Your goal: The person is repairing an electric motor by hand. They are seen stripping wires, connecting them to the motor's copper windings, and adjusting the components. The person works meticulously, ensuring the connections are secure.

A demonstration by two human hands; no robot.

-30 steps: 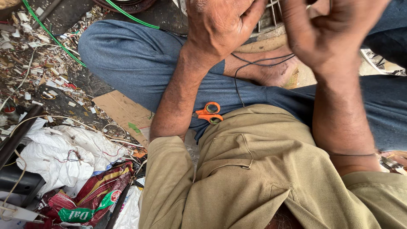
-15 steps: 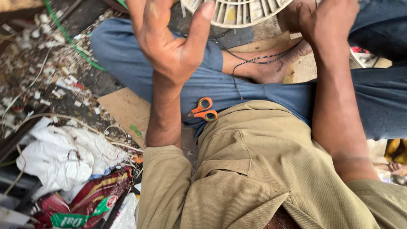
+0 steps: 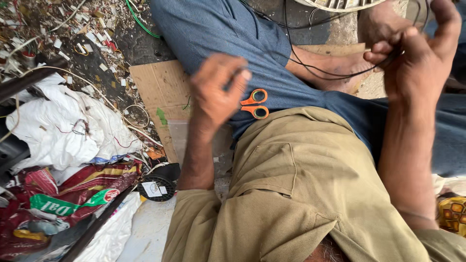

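Note:
My left hand (image 3: 216, 90) hovers, blurred, over my blue trouser leg, its fingers curled and nothing visible in them. Right beside it lie scissors with orange handles (image 3: 255, 103) on my lap. My right hand (image 3: 417, 58) is raised at the upper right, fingers pinched on thin black wires (image 3: 315, 68) that loop down across my bare foot (image 3: 340, 73). A pale round fan grille (image 3: 340, 4) shows at the top edge, mostly cut off.
A flat piece of cardboard (image 3: 155, 92) lies on the ground left of my leg. White cloth (image 3: 63, 121), a red printed bag (image 3: 73, 194), a small black fan (image 3: 155, 187), a green cable (image 3: 138, 19) and scattered scraps cover the ground at left.
My left hand has dropped from the fan grille down toward the scissors. The view has tilted down, and my right hand now pinches the black wires.

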